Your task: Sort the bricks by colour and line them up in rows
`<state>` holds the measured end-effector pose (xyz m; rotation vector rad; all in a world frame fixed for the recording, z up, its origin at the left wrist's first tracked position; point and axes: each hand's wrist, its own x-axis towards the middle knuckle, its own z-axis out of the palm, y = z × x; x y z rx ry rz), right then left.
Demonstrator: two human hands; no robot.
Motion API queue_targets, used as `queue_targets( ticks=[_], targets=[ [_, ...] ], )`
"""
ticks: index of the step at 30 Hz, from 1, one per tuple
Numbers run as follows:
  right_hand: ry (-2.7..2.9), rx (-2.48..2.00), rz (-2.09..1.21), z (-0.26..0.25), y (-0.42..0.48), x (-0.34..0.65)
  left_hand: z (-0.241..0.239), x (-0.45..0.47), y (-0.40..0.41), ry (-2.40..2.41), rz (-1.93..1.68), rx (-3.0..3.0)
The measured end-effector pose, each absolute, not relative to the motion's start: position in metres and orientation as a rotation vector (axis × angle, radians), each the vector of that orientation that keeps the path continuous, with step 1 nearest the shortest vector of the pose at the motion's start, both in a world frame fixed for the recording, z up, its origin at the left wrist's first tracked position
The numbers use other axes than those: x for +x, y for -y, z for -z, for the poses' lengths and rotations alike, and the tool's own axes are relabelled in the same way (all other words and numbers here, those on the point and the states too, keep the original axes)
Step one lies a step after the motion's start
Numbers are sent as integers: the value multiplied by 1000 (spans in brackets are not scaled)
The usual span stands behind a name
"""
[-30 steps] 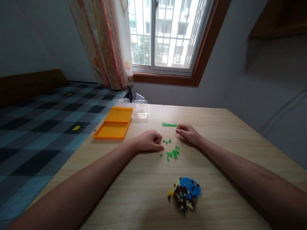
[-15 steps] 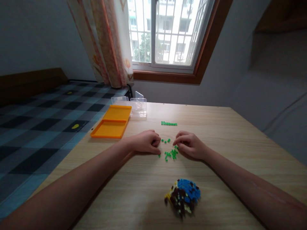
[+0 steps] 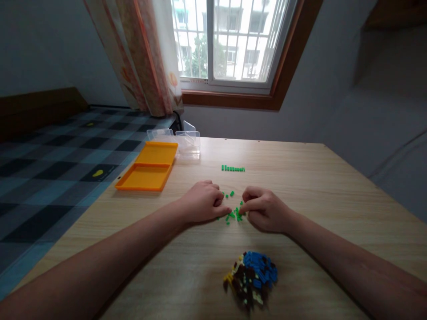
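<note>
Left hand (image 3: 207,202), right hand (image 3: 265,210), mid-frame, fingers bent — whether gripping, cannot tell | loose green pieces (image 3: 239,218) between — likely light, stiff, slippery | best pinched by sides

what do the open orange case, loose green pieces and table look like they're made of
Open orange case: likely plastic, with a smooth, even colour and thin moulded-looking rims. Loose green pieces: probably plastic too, judging by their bright uniform colour; too small to tell the finish. Table: wood or wood-look laminate, pale and satin, with visible grain.

Dim overall, glaring window (image 3: 227,44), soft shadows
</note>
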<state>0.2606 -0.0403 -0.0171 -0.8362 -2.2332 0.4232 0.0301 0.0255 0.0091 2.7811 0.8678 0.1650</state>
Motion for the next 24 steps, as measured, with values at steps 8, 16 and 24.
queue_targets(
  ticks=[8, 16, 24],
  targets=[
    [2249, -830, -449, 17, 42, 261, -17, 27, -29, -820, -72, 2714],
    [2171, -995, -298, 24, 37, 262, -20, 28, -24, -834, -74, 2724],
    [2103, -1100, -233, 26, 34, 262, -23, 26, -26, -822, 18, 2756]
  ],
)
